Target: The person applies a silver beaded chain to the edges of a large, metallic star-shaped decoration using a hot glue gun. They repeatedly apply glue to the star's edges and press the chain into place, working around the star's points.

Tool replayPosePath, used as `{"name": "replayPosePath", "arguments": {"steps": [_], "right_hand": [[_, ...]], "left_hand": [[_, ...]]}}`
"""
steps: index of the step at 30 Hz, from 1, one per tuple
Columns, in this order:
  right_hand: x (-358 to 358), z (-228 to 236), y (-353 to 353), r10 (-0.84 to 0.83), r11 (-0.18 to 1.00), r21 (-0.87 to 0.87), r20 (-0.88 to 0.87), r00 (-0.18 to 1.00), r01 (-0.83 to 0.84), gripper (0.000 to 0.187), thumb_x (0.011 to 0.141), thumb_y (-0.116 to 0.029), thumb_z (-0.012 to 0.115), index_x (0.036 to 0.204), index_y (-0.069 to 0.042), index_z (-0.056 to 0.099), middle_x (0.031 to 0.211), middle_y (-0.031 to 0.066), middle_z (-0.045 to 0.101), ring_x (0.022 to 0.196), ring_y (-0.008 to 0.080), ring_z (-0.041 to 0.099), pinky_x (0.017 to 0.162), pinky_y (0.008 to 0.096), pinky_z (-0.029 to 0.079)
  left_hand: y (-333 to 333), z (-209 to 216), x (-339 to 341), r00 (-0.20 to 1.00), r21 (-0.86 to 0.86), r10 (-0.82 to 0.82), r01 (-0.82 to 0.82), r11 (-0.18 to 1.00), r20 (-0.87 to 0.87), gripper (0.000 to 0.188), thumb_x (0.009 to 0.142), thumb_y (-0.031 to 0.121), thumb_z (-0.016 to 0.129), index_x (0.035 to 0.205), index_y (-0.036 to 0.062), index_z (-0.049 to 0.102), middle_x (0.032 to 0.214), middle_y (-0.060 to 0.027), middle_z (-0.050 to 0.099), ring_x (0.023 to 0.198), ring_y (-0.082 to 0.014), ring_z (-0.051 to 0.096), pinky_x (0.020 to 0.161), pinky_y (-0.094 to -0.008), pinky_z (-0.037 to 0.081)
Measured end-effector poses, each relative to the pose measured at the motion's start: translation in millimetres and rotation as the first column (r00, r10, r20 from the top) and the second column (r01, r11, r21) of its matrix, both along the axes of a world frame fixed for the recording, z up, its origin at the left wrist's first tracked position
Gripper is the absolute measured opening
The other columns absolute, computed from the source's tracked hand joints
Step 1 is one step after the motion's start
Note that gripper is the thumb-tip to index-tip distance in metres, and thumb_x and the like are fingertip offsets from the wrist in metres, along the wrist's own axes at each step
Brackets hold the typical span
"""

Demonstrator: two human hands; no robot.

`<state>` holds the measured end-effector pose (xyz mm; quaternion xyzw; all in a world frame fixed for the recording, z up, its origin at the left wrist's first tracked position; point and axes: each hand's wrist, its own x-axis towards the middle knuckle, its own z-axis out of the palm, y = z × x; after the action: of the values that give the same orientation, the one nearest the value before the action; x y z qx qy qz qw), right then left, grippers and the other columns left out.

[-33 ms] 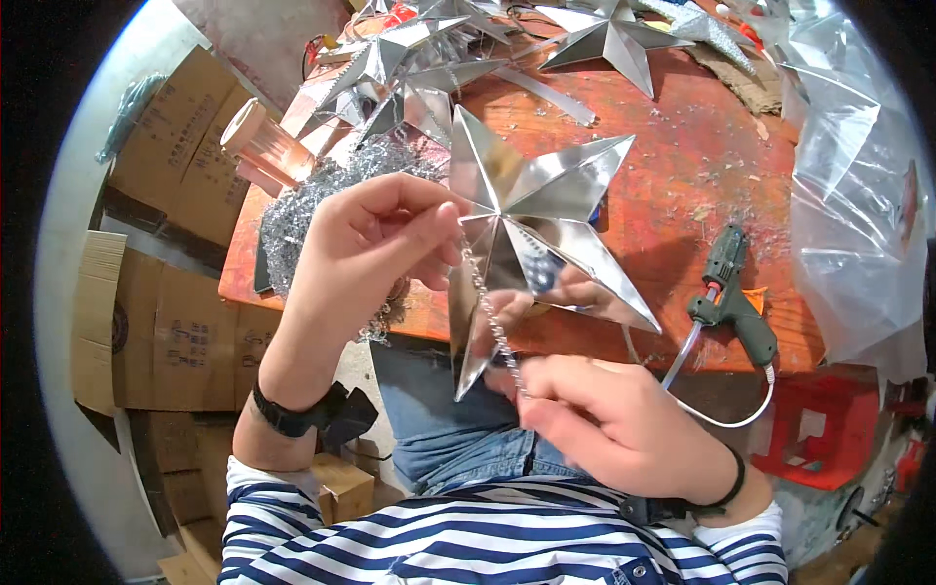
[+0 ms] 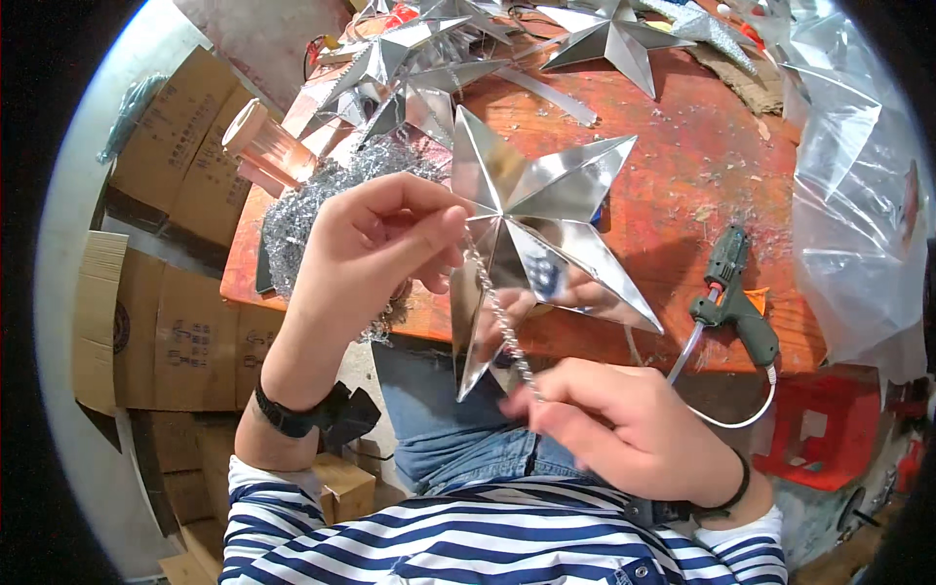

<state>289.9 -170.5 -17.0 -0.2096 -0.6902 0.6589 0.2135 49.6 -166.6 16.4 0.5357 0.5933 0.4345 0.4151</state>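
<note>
A shiny silver five-pointed star (image 2: pixel 570 180) stands out over the table's near edge, its folded faces mirroring fingers and cloth. My left hand (image 2: pixel 390 234) is closed at the star's left side, thumb and finger pinching the upper end of a twisted silver tinsel strand (image 2: pixel 502 322) by the star's centre. From there the strand slants down across the lower-left face. Below the star, my right hand (image 2: pixel 624 419) is closed on the strand's lower part, its fingertips slightly blurred. How the star is supported behind my left hand is hidden.
A green glue gun (image 2: pixel 726 292) with a white cord lies at the right of the red wooden table (image 2: pixel 673 175). Tangled silver tinsel (image 2: pixel 292 229) and a pinkish clear jar (image 2: pixel 268 141) are left. More silver stars (image 2: pixel 614 44) lie behind; plastic sheeting (image 2: pixel 858 214) hangs right.
My right hand has shifted slightly right and down, and the strand looks straighter between my hands. My left hand and the star have barely moved.
</note>
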Motion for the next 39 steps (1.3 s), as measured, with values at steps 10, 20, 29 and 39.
{"name": "replayPosePath", "arguments": {"steps": [10, 20, 29, 39], "right_hand": [[42.8, -11.3, 4.6, -0.474, 0.837, -0.316, -0.008, 0.881, 0.448, 0.018, 0.097, -0.017, 0.051, 0.087, -0.003, 0.057, 0.074, 0.0016, 0.059, 0.055, 0.0024, 0.046, 0.048, 0.0149, 0.035], [34.0, -10.0, 9.2, -0.493, 0.856, -0.204, -0.047, 0.869, 0.475, 0.018, 0.097, -0.015, 0.052, 0.086, -0.002, 0.057, 0.073, -0.0001, 0.054, 0.065, 0.0042, 0.049, 0.059, 0.0182, 0.038], [37.2, -13.8, 11.8, -0.554, 0.819, -0.198, -0.028, 0.832, 0.538, 0.014, 0.097, -0.014, 0.052, 0.090, -0.001, 0.056, 0.071, -0.0009, 0.051, 0.063, 0.0039, 0.047, 0.058, 0.0177, 0.036], [40.2, -22.4, 10.5, -0.610, 0.782, -0.147, 0.015, 0.792, 0.605, 0.014, 0.096, -0.014, 0.054, 0.089, -0.003, 0.055, 0.071, -0.0030, 0.050, 0.062, 0.0024, 0.043, 0.056, 0.0173, 0.034]], "left_hand": [[15.2, -14.0, 26.3, 0.911, 0.277, 0.103, 0.013, 0.961, -0.400, 0.010, 0.078, 0.005, 0.071, 0.079, 0.0048, 0.061, 0.075, 0.0033, 0.057, 0.075, -0.0057, 0.047, 0.071, -0.0231, 0.038], [17.8, -21.0, 24.2, 0.909, 0.254, 0.127, -0.025, 0.967, -0.396, 0.011, 0.080, 0.006, 0.070, 0.080, 0.0058, 0.059, 0.077, 0.0041, 0.055, 0.075, -0.0043, 0.046, 0.065, -0.0188, 0.038], [21.2, -14.8, 17.6, 0.993, 0.033, 0.120, -0.120, 0.992, 0.009, 0.016, 0.087, 0.015, 0.066, 0.096, 0.0038, 0.060, 0.081, 0.0024, 0.055, 0.063, -0.0012, 0.051, 0.049, -0.0155, 0.039], [26.8, -10.9, 11.3, 0.984, -0.009, -0.049, 0.048, 0.999, -0.171, 0.009, 0.086, 0.008, 0.065, 0.092, 0.0019, 0.061, 0.073, 0.0030, 0.056, 0.056, -0.0018, 0.050, 0.047, -0.0169, 0.037]]}}
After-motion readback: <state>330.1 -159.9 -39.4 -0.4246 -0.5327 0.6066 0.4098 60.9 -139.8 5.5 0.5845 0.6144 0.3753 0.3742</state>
